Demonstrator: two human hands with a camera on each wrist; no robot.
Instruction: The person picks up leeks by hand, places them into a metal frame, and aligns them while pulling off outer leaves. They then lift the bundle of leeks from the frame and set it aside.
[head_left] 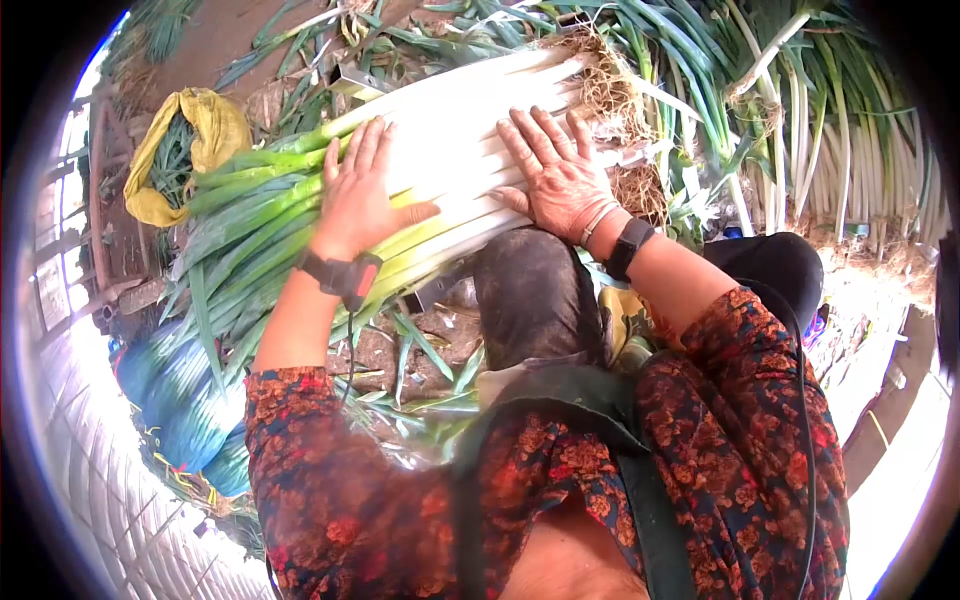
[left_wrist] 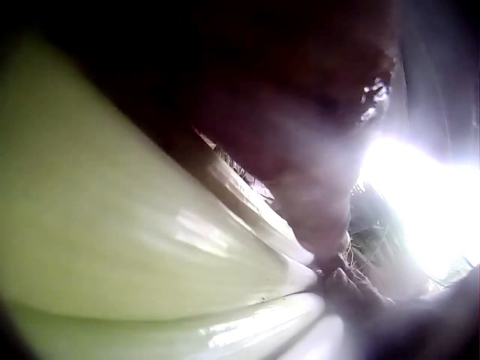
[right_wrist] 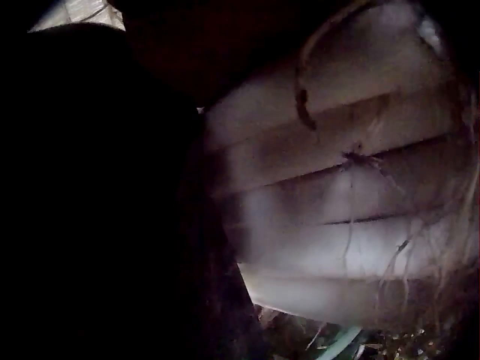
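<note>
A thick bundle of long green onions point(head_left: 450, 125) lies across in front of me, white stalks to the right and green leaves to the left. My left hand point(head_left: 362, 200) rests on it with fingers extended and thumb out, where the stalks turn green. Nearer the roots point(head_left: 610, 95), my right hand point(head_left: 565, 185) lies on the white part, fingers stretched out. Pale stalks point(left_wrist: 150, 225) fill much of the left wrist view, below the dark shape of the hand. In the dim right wrist view, white stalks point(right_wrist: 337, 240) lie side by side with thin roots at the right.
More green onions point(head_left: 850, 150) are piled at the right. A yellow sack point(head_left: 220, 130) with green leaves in it stands at the left. Metal pieces point(head_left: 358, 82) show beside the bundle. My knee point(head_left: 530, 290) is close below it. Loose leaves point(head_left: 430, 345) litter the ground.
</note>
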